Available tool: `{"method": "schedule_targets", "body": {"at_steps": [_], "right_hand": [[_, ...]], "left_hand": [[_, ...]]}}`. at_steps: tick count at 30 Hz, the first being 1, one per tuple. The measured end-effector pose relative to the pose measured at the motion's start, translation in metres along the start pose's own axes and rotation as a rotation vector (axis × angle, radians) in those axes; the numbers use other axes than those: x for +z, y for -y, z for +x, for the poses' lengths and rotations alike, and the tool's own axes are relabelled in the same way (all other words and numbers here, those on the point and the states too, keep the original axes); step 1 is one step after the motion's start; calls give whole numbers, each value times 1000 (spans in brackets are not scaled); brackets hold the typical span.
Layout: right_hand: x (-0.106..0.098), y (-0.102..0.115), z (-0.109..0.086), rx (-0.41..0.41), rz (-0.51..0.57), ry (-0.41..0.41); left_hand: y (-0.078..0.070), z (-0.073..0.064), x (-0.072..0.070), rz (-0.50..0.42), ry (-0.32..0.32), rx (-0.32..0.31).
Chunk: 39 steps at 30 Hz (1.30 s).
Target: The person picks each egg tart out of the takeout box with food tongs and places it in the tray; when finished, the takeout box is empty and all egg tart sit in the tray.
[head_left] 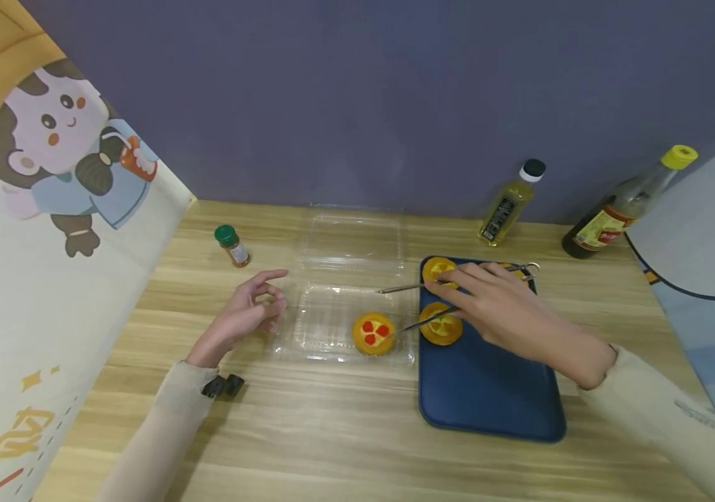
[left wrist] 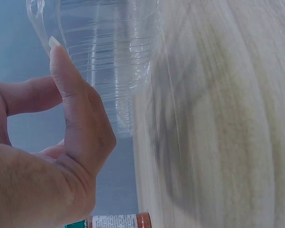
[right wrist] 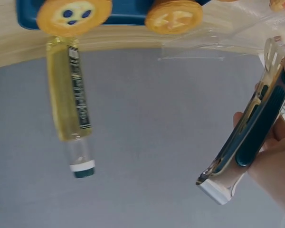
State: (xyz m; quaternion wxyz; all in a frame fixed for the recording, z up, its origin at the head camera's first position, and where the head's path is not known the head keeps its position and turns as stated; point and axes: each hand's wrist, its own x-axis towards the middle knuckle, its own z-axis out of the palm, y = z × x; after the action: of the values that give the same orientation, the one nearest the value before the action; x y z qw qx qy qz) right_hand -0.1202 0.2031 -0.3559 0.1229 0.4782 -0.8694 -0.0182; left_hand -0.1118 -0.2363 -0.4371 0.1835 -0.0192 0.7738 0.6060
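My right hand (head_left: 489, 296) grips metal tongs (right wrist: 261, 118) with dark handle pads, above the blue tray (head_left: 489, 390). The tongs' arms are spread. One tip is at the right edge of a tart with red toppings (head_left: 373, 335); the other hangs apart from it. That tart sits at the front right of a clear plastic container (head_left: 326, 321), whose lid (head_left: 354, 240) lies folded back. On the tray are tarts with yellow toppings (head_left: 440, 324) and one with blue toppings (right wrist: 75, 14). Fingers loosely bent, my left hand (head_left: 247, 307) hovers beside the container's left edge, holding nothing.
A small green-capped spice jar (head_left: 232, 245) stands at the back left. Behind the tray is an oil bottle (head_left: 506, 209), and farther right a dark sauce bottle with a yellow cap (head_left: 608, 223). A blue-grey wall (head_left: 357, 104) bounds the wooden table (head_left: 307, 432) at the back.
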Motion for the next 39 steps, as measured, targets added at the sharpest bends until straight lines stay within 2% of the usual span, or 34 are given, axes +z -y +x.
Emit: {"method": "schedule_targets", "body": {"at_steps": [5,17,28,33,39], "right_hand": [[-2,2,12,-15,24,90],[-3,12,37,-99,-15,190],[12,13,47,-76,-10,163],[12,11,48,-75,13,116],[13,12,48,-86,16,120]], "left_hand": [[0,0,0,1,5,2],[-1,2,1,-2,-5,7],[2,1,0,-23,-2,2],[3,1,0,-17,5,4],[3,2,-1,-12,0,11]]}}
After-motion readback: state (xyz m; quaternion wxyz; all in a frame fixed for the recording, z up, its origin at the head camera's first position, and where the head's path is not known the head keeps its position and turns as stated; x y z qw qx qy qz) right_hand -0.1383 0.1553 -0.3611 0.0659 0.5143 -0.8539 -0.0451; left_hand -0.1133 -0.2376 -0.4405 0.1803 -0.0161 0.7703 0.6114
